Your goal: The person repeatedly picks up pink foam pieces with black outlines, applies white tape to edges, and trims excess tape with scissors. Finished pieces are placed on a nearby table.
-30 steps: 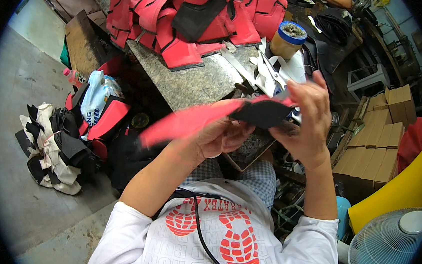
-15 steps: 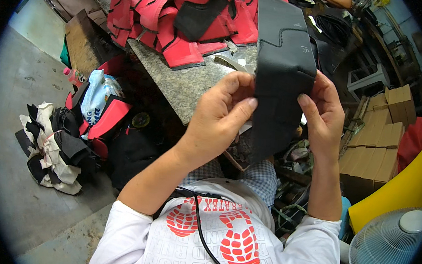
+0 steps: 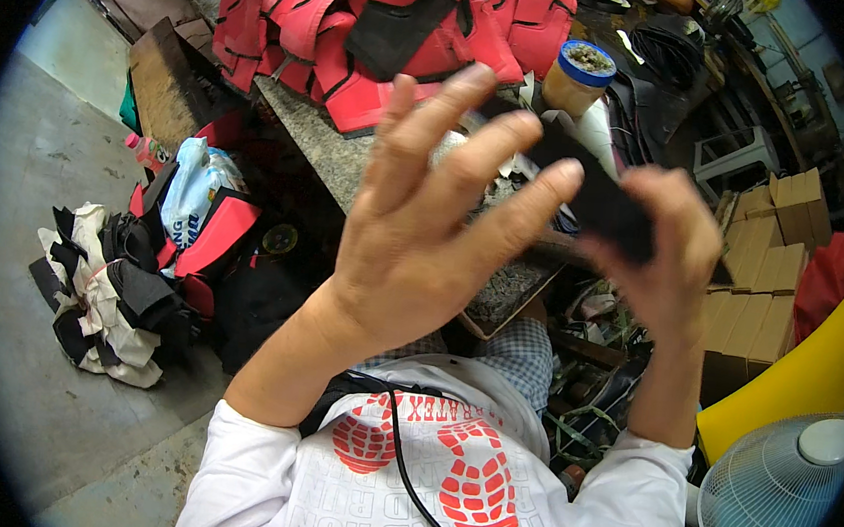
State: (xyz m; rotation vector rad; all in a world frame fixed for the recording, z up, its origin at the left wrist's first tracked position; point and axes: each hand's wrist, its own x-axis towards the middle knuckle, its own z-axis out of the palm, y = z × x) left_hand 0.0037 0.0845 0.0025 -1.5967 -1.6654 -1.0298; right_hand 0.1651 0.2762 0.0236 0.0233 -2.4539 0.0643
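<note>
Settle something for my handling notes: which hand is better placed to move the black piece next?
Probably the right. The right hand, though blurred, appears to grip the black piece at its nearer end. The left hand is open with fingers spread, and shows no grip on it.

The white shirt [image 3: 423,462] bears red sole prints [image 3: 479,496].

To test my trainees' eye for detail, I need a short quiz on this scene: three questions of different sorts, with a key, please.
1. Which hand holds the black piece?
2. True or false: the jar near the red pile has a blue rim.
3. The fan is at the picture's: A) upper left; B) lower right; C) upper right.

Key: 1. The right hand; the left hand has its fingers spread. 2. True. 3. B.
</note>
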